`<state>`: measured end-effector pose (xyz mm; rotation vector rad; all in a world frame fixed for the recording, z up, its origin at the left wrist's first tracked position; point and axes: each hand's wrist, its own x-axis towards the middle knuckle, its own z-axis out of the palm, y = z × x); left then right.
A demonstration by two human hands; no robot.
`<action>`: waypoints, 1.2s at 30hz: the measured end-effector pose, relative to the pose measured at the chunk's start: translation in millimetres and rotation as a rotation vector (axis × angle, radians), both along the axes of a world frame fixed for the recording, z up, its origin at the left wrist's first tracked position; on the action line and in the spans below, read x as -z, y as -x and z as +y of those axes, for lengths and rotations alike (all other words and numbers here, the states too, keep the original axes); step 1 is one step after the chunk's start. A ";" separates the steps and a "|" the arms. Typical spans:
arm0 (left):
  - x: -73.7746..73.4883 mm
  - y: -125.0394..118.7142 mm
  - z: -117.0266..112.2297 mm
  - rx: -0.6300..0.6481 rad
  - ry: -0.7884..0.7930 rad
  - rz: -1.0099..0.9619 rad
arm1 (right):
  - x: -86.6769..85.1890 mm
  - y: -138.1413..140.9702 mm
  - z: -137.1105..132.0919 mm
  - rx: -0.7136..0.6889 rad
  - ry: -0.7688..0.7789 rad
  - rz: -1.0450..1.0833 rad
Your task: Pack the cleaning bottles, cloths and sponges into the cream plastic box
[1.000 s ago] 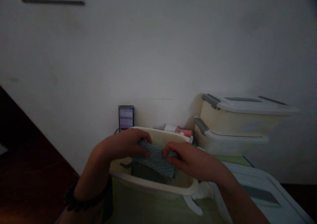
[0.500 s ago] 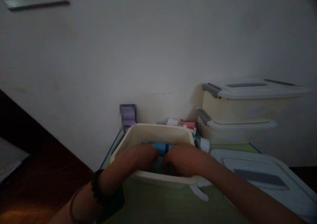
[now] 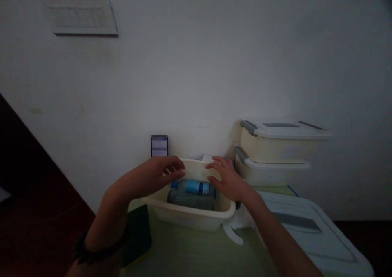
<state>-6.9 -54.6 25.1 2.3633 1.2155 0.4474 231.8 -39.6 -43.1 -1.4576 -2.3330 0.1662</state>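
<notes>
An open cream plastic bin (image 3: 190, 217) stands on a green table top (image 3: 190, 252). Inside it lie a folded blue-grey patterned cloth (image 3: 191, 200) and, behind that, a blue tube-like item (image 3: 196, 187). My left hand (image 3: 153, 177) hovers over the bin's left side with its fingers stretched out and apart, holding nothing. My right hand (image 3: 228, 179) hovers over the bin's right side, fingers spread, also with nothing in it. Neither hand touches the cloth.
Two lidded cream bins (image 3: 275, 152) are stacked at the right against the white wall. A large white lid (image 3: 306, 228) lies at the right front. A phone (image 3: 159, 146) leans on the wall behind the bin. A dark flat object (image 3: 136, 236) lies at the left.
Both hands held the cloth over the bin, pushed it down inside, then let go. They have now risen above the bin with fingers spread, and the view has pulled back.
</notes>
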 end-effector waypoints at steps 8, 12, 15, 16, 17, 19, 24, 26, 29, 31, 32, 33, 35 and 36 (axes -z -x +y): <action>54.6 16.6 28.9 -0.042 -0.141 -0.053 | 20.5 4.8 27.7 0.090 0.027 0.086; 65.5 19.6 19.6 -0.115 -0.222 -0.125 | 24.7 8.1 33.3 0.113 0.011 0.150; 67.5 23.2 11.3 -0.157 -0.260 -0.162 | 25.5 9.6 31.1 0.114 -0.009 0.182; 67.9 24.2 8.8 -0.148 -0.264 -0.168 | 25.1 9.8 29.5 0.110 -0.017 0.188; 68.2 25.1 6.4 -0.134 -0.266 -0.174 | 24.4 9.9 27.5 0.106 -0.026 0.193; 68.8 26.4 3.1 -0.117 -0.279 -0.169 | 22.7 9.9 23.2 0.099 -0.045 0.198; 68.2 27.3 5.7 -0.082 -0.325 -0.012 | 20.3 11.0 17.8 0.072 -0.061 0.214; 67.3 27.1 8.8 -0.079 -0.341 0.018 | 19.7 10.1 20.7 0.047 -0.041 0.226; 68.1 28.8 11.0 -0.107 -0.324 0.033 | 15.9 0.4 28.2 -0.032 0.022 0.252; 71.6 34.0 11.2 -0.110 -0.280 0.054 | 11.1 -14.2 32.5 -0.097 0.078 0.264; 74.4 38.3 11.3 -0.116 -0.272 0.061 | 8.3 -23.7 33.9 -0.118 0.106 0.265; 77.9 43.8 11.9 -0.110 -0.263 0.059 | 5.6 -34.0 34.8 -0.128 0.130 0.262; 85.8 57.0 14.4 -0.111 -0.275 0.015 | 1.3 -54.7 35.0 -0.120 0.170 0.246; 89.7 63.9 16.2 -0.111 -0.263 0.009 | 0.1 -64.0 34.7 -0.108 0.187 0.233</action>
